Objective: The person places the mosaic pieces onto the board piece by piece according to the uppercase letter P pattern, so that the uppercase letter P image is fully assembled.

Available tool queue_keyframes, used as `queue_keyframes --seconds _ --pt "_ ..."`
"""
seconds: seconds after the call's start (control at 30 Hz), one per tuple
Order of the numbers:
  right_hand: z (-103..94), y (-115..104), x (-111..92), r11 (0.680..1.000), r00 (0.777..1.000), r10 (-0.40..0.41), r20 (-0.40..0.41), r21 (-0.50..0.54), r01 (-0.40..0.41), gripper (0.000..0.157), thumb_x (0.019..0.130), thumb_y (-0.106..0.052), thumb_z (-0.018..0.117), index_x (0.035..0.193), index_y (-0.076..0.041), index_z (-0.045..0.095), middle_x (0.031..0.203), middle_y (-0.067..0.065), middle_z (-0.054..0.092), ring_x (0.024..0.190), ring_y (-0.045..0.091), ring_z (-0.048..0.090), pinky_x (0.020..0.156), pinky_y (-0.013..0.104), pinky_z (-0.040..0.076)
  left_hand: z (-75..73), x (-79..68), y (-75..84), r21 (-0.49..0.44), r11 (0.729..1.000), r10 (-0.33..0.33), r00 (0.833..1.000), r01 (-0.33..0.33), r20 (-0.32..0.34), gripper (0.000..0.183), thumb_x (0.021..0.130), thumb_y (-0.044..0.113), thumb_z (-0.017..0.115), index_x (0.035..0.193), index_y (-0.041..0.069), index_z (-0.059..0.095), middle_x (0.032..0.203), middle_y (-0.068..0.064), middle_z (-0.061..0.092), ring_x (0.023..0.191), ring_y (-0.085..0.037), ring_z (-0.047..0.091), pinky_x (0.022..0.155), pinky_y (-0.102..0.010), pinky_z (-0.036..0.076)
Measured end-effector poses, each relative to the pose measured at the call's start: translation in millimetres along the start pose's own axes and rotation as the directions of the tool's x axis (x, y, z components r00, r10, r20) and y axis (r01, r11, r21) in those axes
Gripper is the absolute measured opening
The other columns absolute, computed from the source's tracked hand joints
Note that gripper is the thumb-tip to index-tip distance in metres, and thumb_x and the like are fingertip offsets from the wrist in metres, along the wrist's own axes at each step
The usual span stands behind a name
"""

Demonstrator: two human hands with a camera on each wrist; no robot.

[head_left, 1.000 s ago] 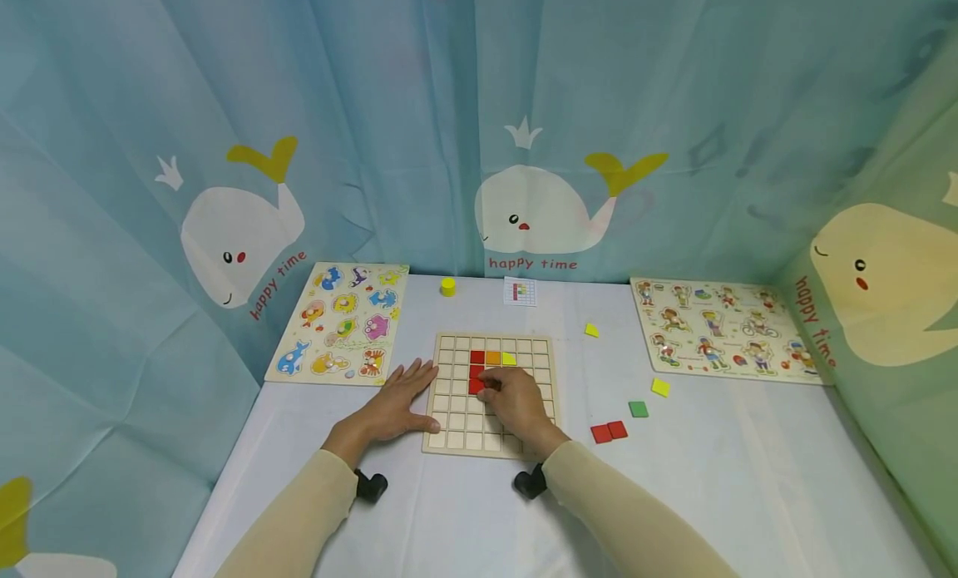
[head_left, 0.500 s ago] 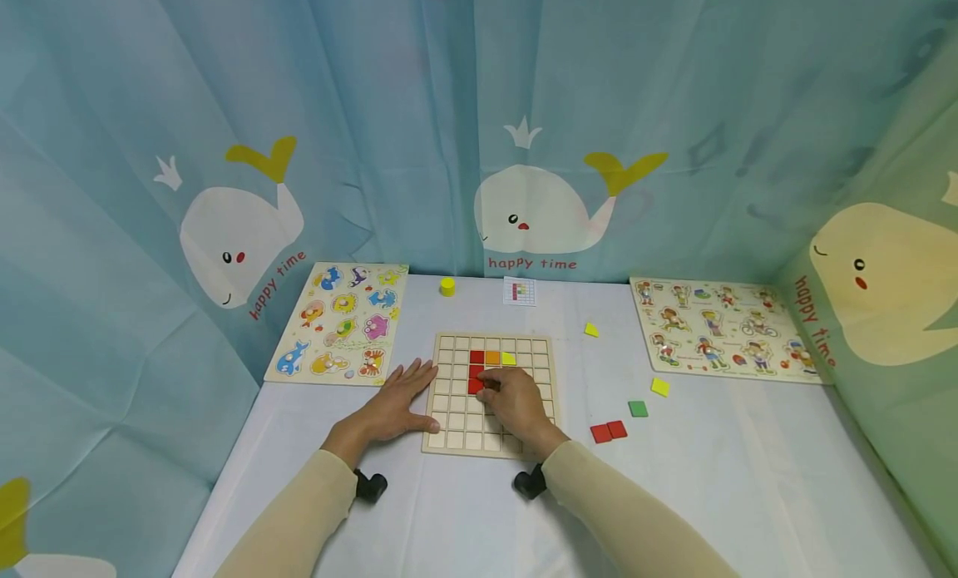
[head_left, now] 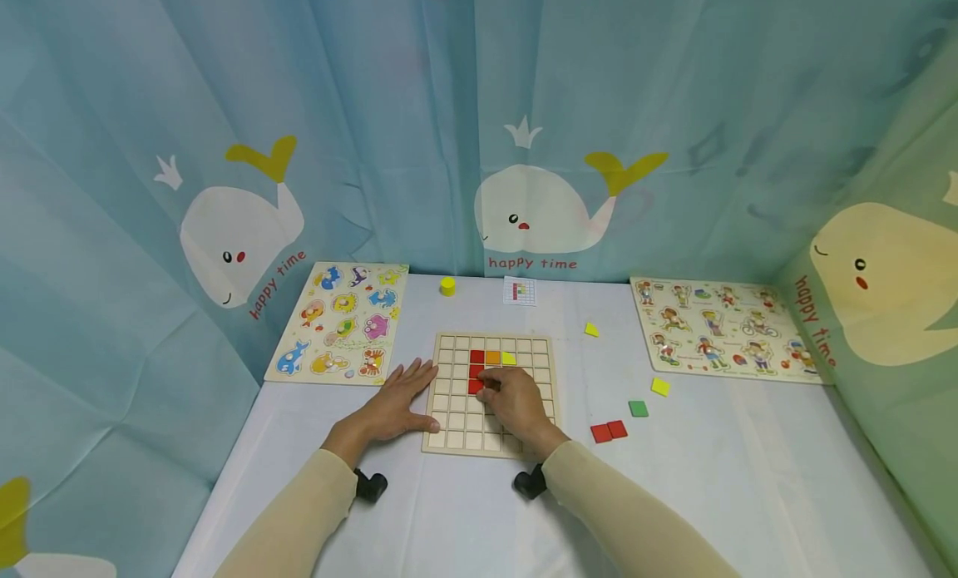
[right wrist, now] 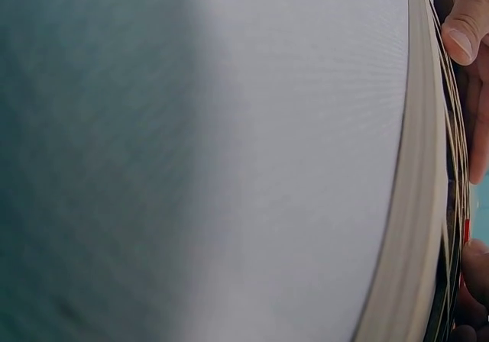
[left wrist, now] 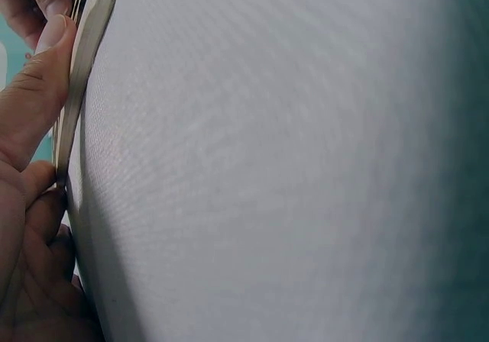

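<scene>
A square wooden grid board (head_left: 456, 417) lies on the white table. Seated in its cells are a column of red tiles (head_left: 477, 358), an orange tile (head_left: 492, 358) and a yellow tile (head_left: 509, 358). My left hand (head_left: 392, 405) rests spread along the board's left side, thumb over the near left corner; the left wrist view shows the thumb (left wrist: 47, 67) against the edge. With bent fingers, my right hand (head_left: 516, 399) pinches at a red tile (head_left: 475, 387) low in the column, covering cells to the right. In the right wrist view, a red sliver (right wrist: 467, 231) shows beside that thumb.
Right of the board lie two loose red tiles (head_left: 609, 432), a green tile (head_left: 638, 409) and yellow tiles (head_left: 660, 387). Behind it are a small pattern card (head_left: 520, 292) and a yellow cylinder (head_left: 447, 287). Picture puzzles stand left (head_left: 337, 324) and right (head_left: 729, 328).
</scene>
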State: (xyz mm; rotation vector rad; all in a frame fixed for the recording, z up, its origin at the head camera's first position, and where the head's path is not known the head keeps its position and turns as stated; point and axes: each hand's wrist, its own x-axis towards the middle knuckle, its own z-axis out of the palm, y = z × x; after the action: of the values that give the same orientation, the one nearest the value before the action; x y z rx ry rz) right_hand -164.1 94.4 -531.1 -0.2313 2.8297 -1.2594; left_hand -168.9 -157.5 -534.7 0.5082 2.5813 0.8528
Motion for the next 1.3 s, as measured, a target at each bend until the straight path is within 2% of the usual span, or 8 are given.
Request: queue_keyframes --seconds 0.4,0.6,0.73,0.87,1.03,1.17,1.3 --pt "0.6 2 1 0.998 1.000 0.007 -0.014 0.056 -0.006 0.026 0.092 -0.007 0.080 0.118 -0.008 0.079 0.103 0.004 0.074 0.093 0.018 0.064 0.084 0.036 0.059 -0.5 -0.8 -1.7 0.005 1.000 0.027 1.000 -0.027 -0.001 0.104 0.086 0.048 0.084 0.168 0.014 0.029 0.177 -0.003 0.020 0.166 -0.026 0.007 0.137 -0.048 -0.001" --pt "-1.5 3 1 0.996 1.000 0.001 -0.030 0.091 0.002 0.024 0.093 -0.007 0.078 0.117 -0.007 0.079 0.102 0.004 0.073 0.091 0.018 0.063 0.080 0.034 0.057 -1.4 -1.0 -2.3 0.000 0.999 0.037 0.999 -0.037 -0.004 0.104 0.086 0.048 0.084 0.168 0.013 0.030 0.177 -0.004 0.021 0.166 -0.027 0.007 0.136 -0.049 -0.001" --pt "-6.7 2 2 0.995 0.999 0.031 -0.042 0.095 -0.027 0.025 0.094 -0.010 0.078 0.119 -0.009 0.078 0.104 0.004 0.071 0.090 0.018 0.061 0.078 0.032 0.054 -0.9 -0.2 -3.6 0.006 0.999 0.032 0.999 -0.032 0.002 0.105 0.086 0.049 0.084 0.168 0.014 0.028 0.177 -0.003 0.020 0.166 -0.025 0.006 0.137 -0.047 -0.001" --pt "-16.8 2 1 0.994 0.998 0.039 -0.049 0.101 -0.033 0.027 0.095 -0.011 0.078 0.122 -0.009 0.077 0.107 0.006 0.070 0.089 0.018 0.060 0.075 0.030 0.053 0.3 0.7 -5.0 0.005 1.000 0.022 1.000 -0.022 0.003 0.106 0.085 0.051 0.084 0.168 0.016 0.029 0.177 -0.001 0.020 0.166 -0.023 0.006 0.137 -0.046 -0.002" --pt "-37.1 3 -2 0.993 0.999 0.034 -0.038 0.116 -0.029 0.032 0.096 -0.012 0.077 0.128 -0.007 0.075 0.116 0.009 0.071 0.097 0.021 0.061 0.077 0.030 0.054 1.6 1.5 -5.4 -0.001 1.000 0.018 1.000 -0.018 -0.007 0.106 0.084 0.051 0.085 0.168 0.017 0.030 0.177 0.000 0.021 0.166 -0.023 0.006 0.137 -0.047 -0.001" --pt "-54.5 11 -6 0.994 0.999 0.044 -0.026 0.106 -0.041 0.036 0.098 -0.015 0.075 0.134 -0.010 0.072 0.124 0.010 0.070 0.105 0.024 0.060 0.077 0.029 0.053 2.4 2.3 -5.1 0.000 1.000 0.010 1.000 -0.010 -0.007 0.106 0.084 0.052 0.085 0.168 0.018 0.030 0.177 0.002 0.020 0.166 -0.022 0.006 0.137 -0.046 -0.001" --pt "-72.7 25 -14 0.995 0.999 0.030 -0.022 0.094 -0.028 0.036 0.099 -0.015 0.075 0.135 -0.011 0.071 0.130 0.009 0.069 0.109 0.025 0.059 0.083 0.034 0.055 2.7 2.7 -4.0 0.010 1.000 0.004 1.000 -0.004 -0.001 0.105 0.085 0.052 0.084 0.168 0.019 0.029 0.177 0.003 0.019 0.166 -0.021 0.005 0.137 -0.045 -0.001"
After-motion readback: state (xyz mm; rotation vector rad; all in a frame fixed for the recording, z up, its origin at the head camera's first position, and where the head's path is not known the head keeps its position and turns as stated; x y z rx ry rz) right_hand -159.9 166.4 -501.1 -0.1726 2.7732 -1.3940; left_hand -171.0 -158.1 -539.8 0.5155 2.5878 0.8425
